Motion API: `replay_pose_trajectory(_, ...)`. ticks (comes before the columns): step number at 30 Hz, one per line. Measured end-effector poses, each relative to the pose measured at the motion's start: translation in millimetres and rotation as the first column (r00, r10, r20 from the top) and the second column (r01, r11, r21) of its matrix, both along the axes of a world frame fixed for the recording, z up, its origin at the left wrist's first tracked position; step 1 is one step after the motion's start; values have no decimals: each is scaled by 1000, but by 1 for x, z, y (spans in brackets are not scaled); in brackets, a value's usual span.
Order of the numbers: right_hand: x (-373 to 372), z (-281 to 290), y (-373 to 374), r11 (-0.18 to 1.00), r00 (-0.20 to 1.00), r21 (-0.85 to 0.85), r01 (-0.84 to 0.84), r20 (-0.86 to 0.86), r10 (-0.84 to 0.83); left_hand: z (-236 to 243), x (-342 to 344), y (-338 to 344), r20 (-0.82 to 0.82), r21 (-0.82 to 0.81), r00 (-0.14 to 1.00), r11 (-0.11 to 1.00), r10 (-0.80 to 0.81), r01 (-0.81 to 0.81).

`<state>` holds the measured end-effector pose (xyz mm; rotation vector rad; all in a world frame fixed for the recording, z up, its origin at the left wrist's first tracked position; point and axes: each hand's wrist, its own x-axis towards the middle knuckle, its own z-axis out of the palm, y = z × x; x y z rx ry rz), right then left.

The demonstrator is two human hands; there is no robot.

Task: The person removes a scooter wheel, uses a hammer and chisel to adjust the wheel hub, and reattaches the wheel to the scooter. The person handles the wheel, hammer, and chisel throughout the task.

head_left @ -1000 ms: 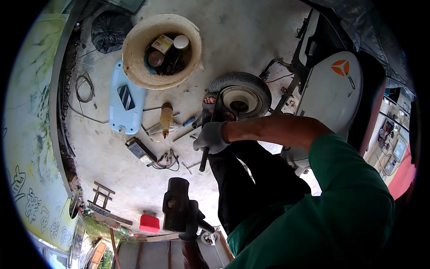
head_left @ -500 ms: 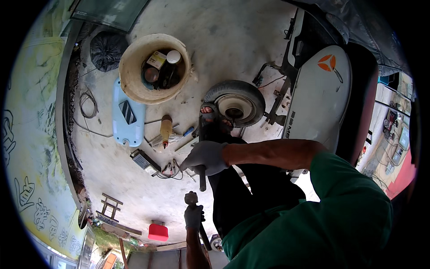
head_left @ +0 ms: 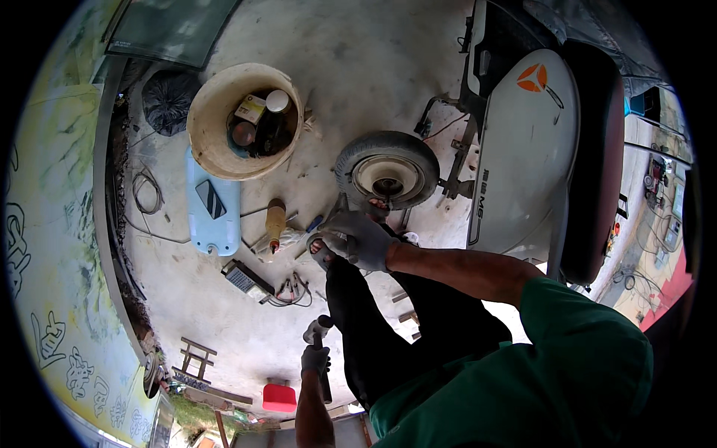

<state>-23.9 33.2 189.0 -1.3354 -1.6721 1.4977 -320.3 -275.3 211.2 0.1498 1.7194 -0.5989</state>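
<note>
In my gloved left hand (head_left: 315,360) is a hammer (head_left: 319,328), its head up and its handle running down past my fist. My gloved right hand (head_left: 367,237) is closed around a short dark metal bar (head_left: 343,202), whose upper end points toward the wheel. The wheel (head_left: 355,152), a black tyre around a pale rim with a dark hub opening, lies on the floor just beyond my right hand. One sandalled foot (head_left: 321,250) stands left of that hand; the other is partly hidden beside the wheel.
A cream bucket (head_left: 205,97) of containers stands beside a light-blue panel (head_left: 198,239) bearing a phone (head_left: 210,199). Nearby lie a brown bottle (head_left: 275,220), a meter-like box (head_left: 246,279) and clip leads (head_left: 293,287). A white electric scooter (head_left: 523,164) occupies the right; a red stool (head_left: 279,398) stands low.
My right hand and the bar have moved up and right, closer to the wheel. One foot has shifted back from the tyre's edge. The hammer stays in my left hand, tilted a little differently.
</note>
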Motion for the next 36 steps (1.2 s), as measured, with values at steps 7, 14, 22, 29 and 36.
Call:
replay_pose_trajectory(7,-1,-62,-29,981,986,-108,162,-10,-164,-128,-41,17,-103,182,994,981,-45,63)
replay_pose_trajectory(14,20,-124,-98,478,447,-728,490,-261,-856,-250,-89,27,-175,296,788,732,-590,614)
replay_pose_trajectory(22,39,-117,-127,1,-190,-922,388,-81,-978,-293,-132,28,-159,288,784,731,-600,618)
replay_pose_trajectory(29,-3,-196,-176,-44,-405,-964,263,-69,-912,-297,-144,-13,-214,329,734,660,-645,676)
replay_pose_trajectory(36,-59,-313,-228,-208,-484,-975,79,145,-863,-300,-164,-37,-139,256,762,720,-633,645)
